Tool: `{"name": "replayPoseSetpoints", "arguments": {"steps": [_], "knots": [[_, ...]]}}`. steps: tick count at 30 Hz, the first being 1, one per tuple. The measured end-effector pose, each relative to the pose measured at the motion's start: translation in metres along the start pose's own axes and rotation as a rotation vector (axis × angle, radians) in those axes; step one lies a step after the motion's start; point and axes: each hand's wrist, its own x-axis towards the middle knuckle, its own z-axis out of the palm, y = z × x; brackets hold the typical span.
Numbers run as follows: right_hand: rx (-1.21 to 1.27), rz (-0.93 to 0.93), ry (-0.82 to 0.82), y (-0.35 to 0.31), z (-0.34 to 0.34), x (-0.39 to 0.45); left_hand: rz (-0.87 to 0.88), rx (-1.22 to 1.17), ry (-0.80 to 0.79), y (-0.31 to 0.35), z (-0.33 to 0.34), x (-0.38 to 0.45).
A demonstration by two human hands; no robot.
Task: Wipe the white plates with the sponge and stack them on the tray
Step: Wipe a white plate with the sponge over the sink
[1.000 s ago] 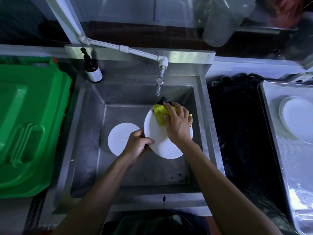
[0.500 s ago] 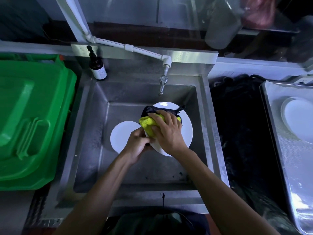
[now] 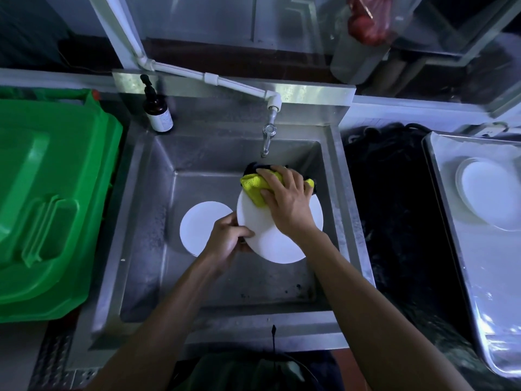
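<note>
Sliding up from the middle, the yellow-and-black sponge cloth (image 3: 255, 185) is now scrubbing the far edge of the round white plate (image 3: 277, 244) held over the steel sink (image 3: 146, 221). Right hand (image 3: 287, 204) is pressing it with fingers spread; left hand (image 3: 225, 241) is pinching the rim. Another white plate (image 3: 197, 224) is lying in the basin; finished ones (image 3: 490, 193) are waiting on the metal tray (image 3: 451, 221). Steady, overlapping strokes would probably cover it best.

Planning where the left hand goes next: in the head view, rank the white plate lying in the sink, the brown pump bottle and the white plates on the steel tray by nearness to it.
1. White plate lying in the sink: touching-close, just left of the left hand.
2. Brown pump bottle: back-left sink ledge.
3. White plates on the steel tray: far right.
</note>
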Motion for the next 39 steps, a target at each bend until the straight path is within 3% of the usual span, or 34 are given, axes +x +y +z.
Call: {"name": "replayPoseSetpoints", "arguments": {"steps": [17, 32, 39], "knots": [[0.067, 0.311, 0.000, 0.031, -0.008, -0.025, 0.015, -0.138, 0.060, 0.015, 0.027, 0.007], [0.123, 0.342, -0.070, -0.013, 0.012, -0.053, -0.011, -0.265, 0.241, 0.022, 0.034, 0.013], [0.119, 0.265, -0.072, -0.017, 0.007, -0.064, -0.003, -0.323, 0.272, 0.022, 0.031, 0.013]]}}
